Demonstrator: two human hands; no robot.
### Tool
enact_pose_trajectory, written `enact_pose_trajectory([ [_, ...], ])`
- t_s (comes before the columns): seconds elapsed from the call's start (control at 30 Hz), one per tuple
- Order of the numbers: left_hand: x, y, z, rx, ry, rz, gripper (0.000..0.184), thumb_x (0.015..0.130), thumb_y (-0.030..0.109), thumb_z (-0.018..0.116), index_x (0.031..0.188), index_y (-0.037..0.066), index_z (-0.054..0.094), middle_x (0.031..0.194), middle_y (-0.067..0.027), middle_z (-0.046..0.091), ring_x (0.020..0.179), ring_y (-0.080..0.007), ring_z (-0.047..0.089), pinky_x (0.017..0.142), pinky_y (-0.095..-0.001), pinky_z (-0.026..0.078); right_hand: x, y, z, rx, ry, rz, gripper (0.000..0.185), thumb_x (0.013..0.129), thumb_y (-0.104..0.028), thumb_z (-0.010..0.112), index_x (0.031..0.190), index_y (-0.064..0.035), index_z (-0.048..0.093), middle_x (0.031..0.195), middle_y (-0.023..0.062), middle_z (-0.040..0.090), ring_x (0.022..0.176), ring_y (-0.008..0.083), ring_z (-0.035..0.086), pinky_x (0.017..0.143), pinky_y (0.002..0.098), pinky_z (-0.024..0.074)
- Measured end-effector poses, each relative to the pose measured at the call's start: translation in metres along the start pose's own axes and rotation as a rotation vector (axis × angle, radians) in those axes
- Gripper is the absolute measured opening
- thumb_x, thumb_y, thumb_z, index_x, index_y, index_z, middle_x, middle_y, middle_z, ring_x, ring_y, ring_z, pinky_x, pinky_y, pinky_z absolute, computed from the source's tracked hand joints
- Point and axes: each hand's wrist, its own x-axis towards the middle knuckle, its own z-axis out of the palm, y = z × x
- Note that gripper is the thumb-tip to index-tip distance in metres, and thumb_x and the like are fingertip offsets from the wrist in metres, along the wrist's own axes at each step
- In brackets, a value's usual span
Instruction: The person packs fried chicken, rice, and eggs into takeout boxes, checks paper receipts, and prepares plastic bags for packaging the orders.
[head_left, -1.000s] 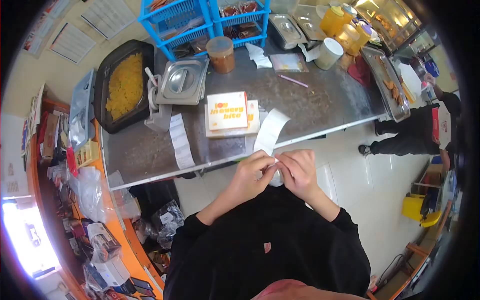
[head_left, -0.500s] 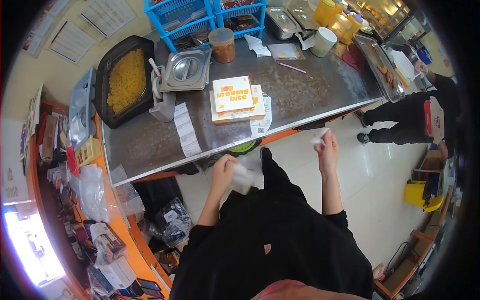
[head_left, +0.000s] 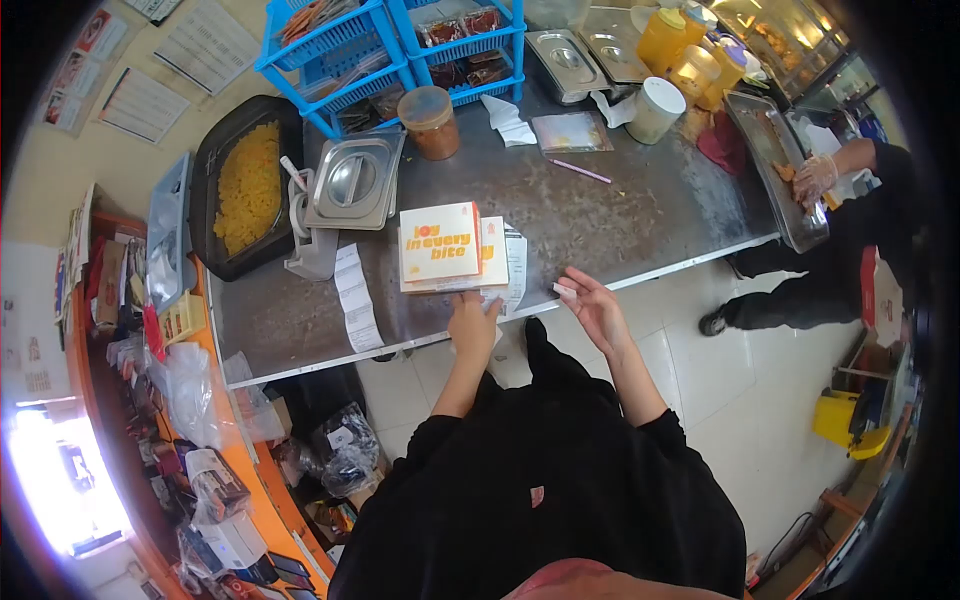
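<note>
Two white and orange food boxes [head_left: 440, 245] lie stacked near the table's front edge, the smaller on top, printed "joy in every bite". A printed receipt [head_left: 516, 268] sticks out from beneath them on the right. My left hand [head_left: 473, 325] is at the front side of the lower box, fingertips against its edge. A crumpled, see-through plastic bag [head_left: 497, 336] shows partly under that hand; the fingers are partly hidden. Over the table edge to the right, my right hand [head_left: 602, 312] pinches a small white scrap [head_left: 565, 291], its other fingers loosely bent.
Left of the boxes lie a long receipt [head_left: 357, 300], a lidded steel pan [head_left: 357, 180] and a black tray of yellow rice [head_left: 248, 190]. Blue baskets [head_left: 340, 60] and a jar [head_left: 430, 122] stand behind. At right, a co-worker's gloved hand [head_left: 815, 178] reaches over a metal tray [head_left: 775, 165].
Both hands have moved forward to the table edge, the left with the plastic bag to the boxes. My right hand has turned and lowered its scrap. The co-worker's gloved hand now reaches the tray.
</note>
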Motion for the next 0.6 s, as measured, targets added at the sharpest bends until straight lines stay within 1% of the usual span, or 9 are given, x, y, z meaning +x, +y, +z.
enact_pose_trajectory([
  [0.1,0.003,0.003,0.0,-0.018,0.028,0.046,0.032,0.073,0.032,0.07,0.083,0.003,0.06,0.087,-0.0177,0.061,0.082,-0.0362,0.06,0.069,-0.0432,0.047,0.03,-0.004,-0.018,0.042,-0.002,0.189,0.043,0.085,-0.015,0.053,0.121,0.0081,0.047,0.093,0.0139,0.063,0.097,0.0235,0.061,0.082,0.0336,0.0489],
  [0.13,0.001,0.005,0.001,-0.062,0.032,0.038,0.032,0.074,0.033,0.07,0.081,0.003,0.06,0.083,-0.0179,0.062,0.079,-0.0359,0.06,0.068,-0.0432,0.047,0.045,-0.001,-0.027,-0.396,0.109,0.292,0.038,0.085,-0.021,0.056,0.112,0.0049,0.056,0.078,0.0137,0.065,0.082,0.0232,0.065,0.072,0.0346,0.0502],
  [0.2,-0.001,0.009,0.001,-0.148,0.036,0.027,0.032,0.075,0.033,0.069,0.078,0.003,0.061,0.074,-0.0182,0.062,0.075,-0.0353,0.061,0.066,-0.0432,0.047,0.053,-0.002,0.005,-0.989,0.123,0.196,0.037,0.083,-0.025,0.059,0.106,0.0031,0.06,0.074,0.0149,0.065,0.075,0.0238,0.066,0.068,0.0358,0.0501],
  [0.23,-0.001,0.014,-0.002,-0.107,0.05,-0.006,0.034,0.076,0.036,0.067,0.077,0.002,0.061,0.072,-0.0185,0.062,0.072,-0.0354,0.061,0.065,-0.0434,0.047,0.056,0.0,0.018,-1.284,0.126,0.14,0.036,0.082,-0.027,0.061,0.104,0.0021,0.062,0.072,0.0155,0.065,0.071,0.024,0.066,0.066,0.0364,0.0501],
  [0.27,0.0,0.02,-0.005,-0.067,0.065,-0.042,0.036,0.078,0.038,0.065,0.076,0.002,0.061,0.071,-0.0188,0.062,0.07,-0.0356,0.061,0.064,-0.0436,0.047,0.065,0.009,0.021,-1.533,0.147,-0.126,0.038,0.078,-0.028,0.065,0.103,0.0005,0.062,0.072,0.017,0.065,0.068,0.024,0.066,0.065,0.036,0.0498],
  [0.3,0.001,0.023,-0.006,-0.028,0.079,-0.078,0.038,0.079,0.04,0.064,0.075,0.002,0.061,0.069,-0.019,0.062,0.068,-0.0357,0.061,0.063,-0.0439,0.047,0.071,0.013,0.023,-1.51,0.15,-0.114,0.037,0.077,-0.027,0.065,0.102,0.0009,0.062,0.07,0.0163,0.065,0.067,0.0249,0.066,0.065,0.0361,0.0497],
  [0.37,0.006,0.017,0.005,0.051,0.116,-0.079,0.04,0.083,0.042,0.059,0.074,0.003,0.06,0.066,-0.0171,0.062,0.063,-0.0364,0.061,0.059,-0.0449,0.047,0.084,0.017,0.034,-1.47,0.155,-0.098,0.035,0.074,-0.024,0.067,0.098,0.0016,0.063,0.066,0.0151,0.065,0.064,0.0266,0.066,0.065,0.0362,0.0496],
  [0.47,0.012,0.009,0.012,0.067,0.133,-0.098,0.041,0.086,0.042,0.055,0.072,0.004,0.06,0.064,-0.0167,0.062,0.06,-0.0371,0.061,0.057,-0.0456,0.047,0.103,0.037,0.028,-1.287,0.115,0.035,0.022,0.074,-0.014,0.067,0.088,0.003,0.064,0.056,0.0106,0.062,0.047,0.0151,0.059,0.051,0.0304,0.0455],
  [0.6,0.014,0.005,0.009,0.033,0.084,-0.167,0.044,0.085,0.044,0.053,0.073,0.003,0.059,0.065,-0.0157,0.062,0.064,-0.0361,0.061,0.06,-0.0444,0.046,0.116,0.033,0.018,-1.072,0.074,0.225,0.016,0.073,-0.012,0.068,0.073,0.0029,0.061,0.054,0.0083,0.06,0.047,0.0119,0.056,0.049,0.0264,0.0431],
])
